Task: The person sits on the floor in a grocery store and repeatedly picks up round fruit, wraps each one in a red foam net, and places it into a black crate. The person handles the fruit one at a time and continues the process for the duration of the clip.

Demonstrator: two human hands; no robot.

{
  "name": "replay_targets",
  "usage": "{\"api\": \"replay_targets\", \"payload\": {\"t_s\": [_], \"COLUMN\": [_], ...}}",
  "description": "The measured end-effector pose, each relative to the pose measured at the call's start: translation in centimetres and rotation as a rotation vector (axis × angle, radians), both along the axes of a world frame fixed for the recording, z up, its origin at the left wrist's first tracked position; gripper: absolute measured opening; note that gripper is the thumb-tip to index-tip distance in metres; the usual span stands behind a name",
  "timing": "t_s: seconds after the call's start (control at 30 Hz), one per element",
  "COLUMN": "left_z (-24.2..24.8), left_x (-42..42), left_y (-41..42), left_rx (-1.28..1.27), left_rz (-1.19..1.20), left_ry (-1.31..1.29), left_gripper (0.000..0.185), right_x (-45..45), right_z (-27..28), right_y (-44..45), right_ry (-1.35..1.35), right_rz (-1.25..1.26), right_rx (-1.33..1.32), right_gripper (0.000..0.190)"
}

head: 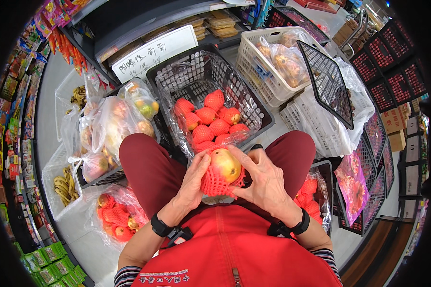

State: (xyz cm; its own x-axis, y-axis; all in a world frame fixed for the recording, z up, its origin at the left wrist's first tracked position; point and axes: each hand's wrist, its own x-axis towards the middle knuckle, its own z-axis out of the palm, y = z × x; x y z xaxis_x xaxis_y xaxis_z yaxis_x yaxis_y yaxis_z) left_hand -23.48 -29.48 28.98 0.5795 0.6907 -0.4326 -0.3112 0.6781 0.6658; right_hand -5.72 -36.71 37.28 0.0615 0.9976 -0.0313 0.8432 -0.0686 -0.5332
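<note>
Between both hands is a yellow-red pomegranate (225, 165), partly wrapped in a red foam net sleeve (215, 183). My left hand (192, 179) grips its left side, fingers pressed on the net. My right hand (264, 175) has its thumb and fingertips at the net's right edge. The fruit's upper face is bare. Just beyond my hands stands a black plastic crate (264, 116) lined with clear film. Several net-wrapped fruits (219, 127) lie bunched at its near end.
To the left, bagged fruit (111, 125) fills another crate, beside bananas (65, 186) in a white basket. A clear bag of net-wrapped fruit (118, 219) sits at my left. White crates (273, 80) and a tilted black crate (327, 84) stand right. A handwritten sign (154, 53) leans behind.
</note>
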Motion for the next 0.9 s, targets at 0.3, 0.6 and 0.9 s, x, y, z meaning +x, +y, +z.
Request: {"api": "replay_targets", "payload": {"t_s": [0.3,0.6,0.9], "left_z": [2.2,1.3,-0.8], "left_x": [-0.1,-0.1,-3.2], "left_y": [0.3,0.1,1.3], "left_rx": [-0.273,-0.327,0.529], "left_rz": [-0.159,-0.204,-0.547], "left_ry": [-0.125,-0.086,0.475], "left_gripper": [0.066,0.066,0.068], "right_x": [0.9,1.5,1.9], "right_z": [-2.9,-3.3,-4.3], "right_y": [0.5,0.6,1.5], "right_ry": [0.187,0.347,0.771], "right_rz": [0.223,0.305,0.056], "right_rx": [0.312,0.215,0.121], "right_gripper": [0.087,0.088,0.074]}}
